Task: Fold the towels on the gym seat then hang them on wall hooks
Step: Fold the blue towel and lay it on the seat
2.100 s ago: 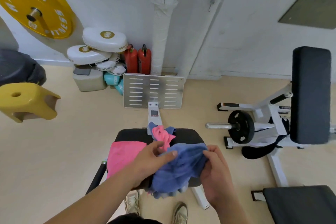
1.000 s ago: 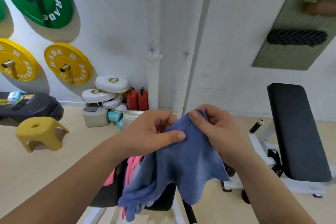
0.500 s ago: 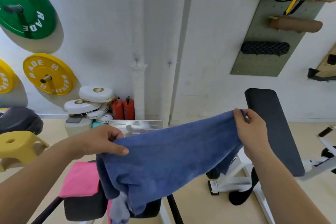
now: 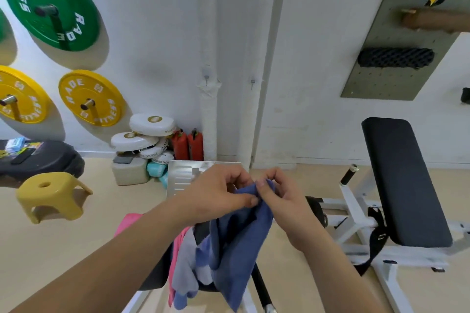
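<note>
Both hands meet in the air above the gym seat (image 4: 157, 274), which shows only as a dark pad under the left forearm. The left hand (image 4: 218, 190) pinches the top edge of the blue towel (image 4: 239, 249) between thumb and curled fingers. The right hand (image 4: 282, 201) pinches the same edge right beside it, so the two thumbs almost touch. The towel hangs from this shared grip in loose folds and drops in front of the seat, its lowest corner below the seat's near edge.

A pink towel (image 4: 127, 223) lies on the left part of the seat, partly hidden by the left forearm. A pale grey-blue cloth (image 4: 187, 269) spills over the seat's front, just left of the hanging blue towel and touching it.

On the white wall beyond the seat are small wall hooks (image 4: 206, 79), two at mid height and two more higher up near the top edge of the view; all of them are bare. A slotted metal footplate (image 4: 183, 175) stands on the floor between the seat and the wall. A yellow stool (image 4: 50, 193) stands on the floor well to the left of the seat, and a black incline bench (image 4: 401, 180) on a white frame stands to the right of it. Above the stool, a green weight plate (image 4: 50, 5) and yellow weight plates (image 4: 89, 98) are mounted on the wall.
</note>
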A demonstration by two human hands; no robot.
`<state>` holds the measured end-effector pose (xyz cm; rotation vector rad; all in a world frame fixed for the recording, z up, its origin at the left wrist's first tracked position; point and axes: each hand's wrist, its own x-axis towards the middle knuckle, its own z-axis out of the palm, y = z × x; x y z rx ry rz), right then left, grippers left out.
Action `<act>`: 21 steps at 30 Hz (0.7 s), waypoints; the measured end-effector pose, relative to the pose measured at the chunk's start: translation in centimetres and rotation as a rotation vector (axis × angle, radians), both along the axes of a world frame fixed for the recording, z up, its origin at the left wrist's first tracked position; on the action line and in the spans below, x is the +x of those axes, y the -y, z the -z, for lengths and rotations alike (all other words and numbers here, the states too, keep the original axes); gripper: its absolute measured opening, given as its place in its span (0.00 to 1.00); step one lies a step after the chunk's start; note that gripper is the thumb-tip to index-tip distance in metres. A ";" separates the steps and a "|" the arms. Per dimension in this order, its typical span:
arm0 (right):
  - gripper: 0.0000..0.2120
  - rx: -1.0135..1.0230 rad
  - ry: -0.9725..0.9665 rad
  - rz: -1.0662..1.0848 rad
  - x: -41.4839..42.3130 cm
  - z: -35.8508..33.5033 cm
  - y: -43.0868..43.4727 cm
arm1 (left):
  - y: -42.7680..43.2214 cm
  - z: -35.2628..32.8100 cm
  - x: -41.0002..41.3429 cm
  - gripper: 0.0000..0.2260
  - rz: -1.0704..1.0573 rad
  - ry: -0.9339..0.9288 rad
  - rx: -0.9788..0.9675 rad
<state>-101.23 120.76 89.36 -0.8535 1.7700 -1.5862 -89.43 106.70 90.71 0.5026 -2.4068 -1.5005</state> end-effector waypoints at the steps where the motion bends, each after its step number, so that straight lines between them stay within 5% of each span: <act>1: 0.11 -0.001 -0.021 0.046 -0.2 0.2 0.0 | 0.2 0.3 0.4 0.09 -0.004 0.029 0.010; 11: 0.06 0.079 -0.200 0.387 -5.4 1.5 -2.5 | 2.9 1.8 4.9 0.13 0.017 0.344 0.141; 18: 0.06 0.177 -0.177 0.467 -6.2 4.0 -4.2 | 2.7 1.9 5.9 0.12 -0.149 0.053 0.607; 21: 0.05 0.194 -0.175 0.529 -5.1 4.8 -4.2 | 0.7 3.0 4.7 0.14 -0.381 -0.084 0.800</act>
